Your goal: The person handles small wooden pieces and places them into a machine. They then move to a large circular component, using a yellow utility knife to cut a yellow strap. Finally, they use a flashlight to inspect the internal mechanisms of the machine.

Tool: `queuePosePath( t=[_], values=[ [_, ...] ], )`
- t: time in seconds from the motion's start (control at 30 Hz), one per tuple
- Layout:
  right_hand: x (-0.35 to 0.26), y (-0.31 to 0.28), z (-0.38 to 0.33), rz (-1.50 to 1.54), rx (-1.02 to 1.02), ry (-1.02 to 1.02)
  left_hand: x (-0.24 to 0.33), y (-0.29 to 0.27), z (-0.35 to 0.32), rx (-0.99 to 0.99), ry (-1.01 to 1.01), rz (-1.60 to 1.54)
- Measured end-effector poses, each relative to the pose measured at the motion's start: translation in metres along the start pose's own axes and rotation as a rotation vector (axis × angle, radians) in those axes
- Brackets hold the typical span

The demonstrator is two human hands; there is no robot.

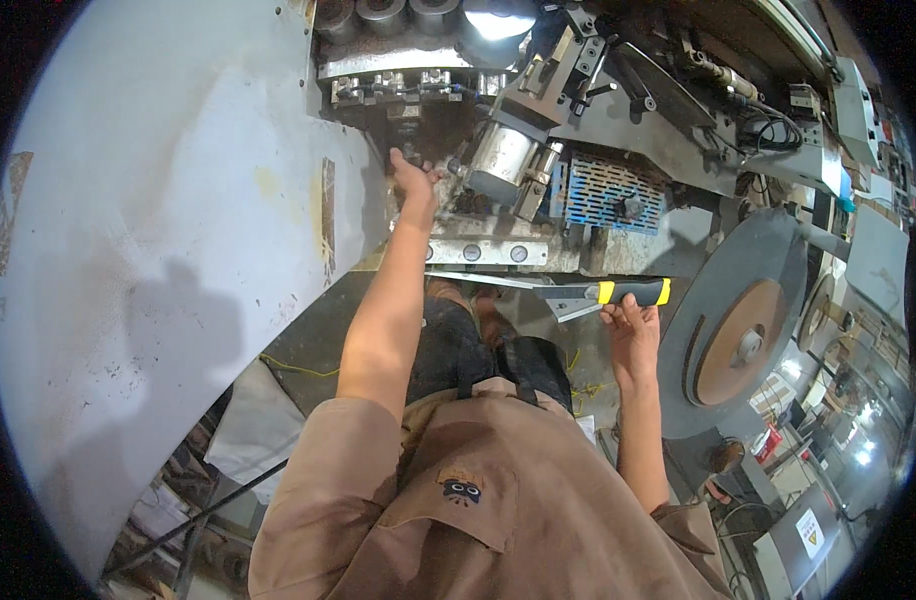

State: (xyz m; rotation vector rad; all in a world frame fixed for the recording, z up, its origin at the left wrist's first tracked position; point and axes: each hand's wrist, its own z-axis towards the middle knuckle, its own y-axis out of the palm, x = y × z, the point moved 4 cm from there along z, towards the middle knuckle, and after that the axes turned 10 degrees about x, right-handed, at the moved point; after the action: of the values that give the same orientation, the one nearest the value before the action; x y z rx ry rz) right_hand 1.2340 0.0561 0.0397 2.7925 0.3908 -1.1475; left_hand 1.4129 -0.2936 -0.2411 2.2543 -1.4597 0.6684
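Observation:
My left hand [414,180] reaches forward into a metal machine, next to a thick silver cylinder [500,158] mounted at a slant. Its fingers are apart, and I see nothing held in them; whether they touch the machine is unclear. My right hand [633,330] is closed from below around the black-and-yellow handle of a long metal tool [633,291]. The tool's thin, straight metal part stretches left from the handle, in front of the machine's near edge. A short angled metal piece [576,308] shows below it; the tool's exact kind cannot be made out.
A large pale metal panel [158,200] stands on the left. A row of round gauges [471,253] lines the machine's near edge. Right of the cylinder lies a blue slotted plate [618,190]. A big disc wheel [743,325] stands close to my right hand.

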Motion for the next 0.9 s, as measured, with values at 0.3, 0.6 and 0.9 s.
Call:
queuePosePath(
  t=[0.3, 0.6, 0.9],
  values=[
    [0.011, 0.003, 0.005, 0.006, -0.025, 0.031, 0.003, -0.004, 0.006, -0.111, -0.246, -0.069],
    [0.009, 0.008, 0.005, 0.033, -0.023, 0.045, 0.008, -0.004, 0.002, -0.172, -0.360, -0.106],
    [0.014, 0.003, 0.008, 0.028, -0.024, 0.035, 0.009, 0.001, -0.004, -0.165, -0.371, -0.105]
  ],
)
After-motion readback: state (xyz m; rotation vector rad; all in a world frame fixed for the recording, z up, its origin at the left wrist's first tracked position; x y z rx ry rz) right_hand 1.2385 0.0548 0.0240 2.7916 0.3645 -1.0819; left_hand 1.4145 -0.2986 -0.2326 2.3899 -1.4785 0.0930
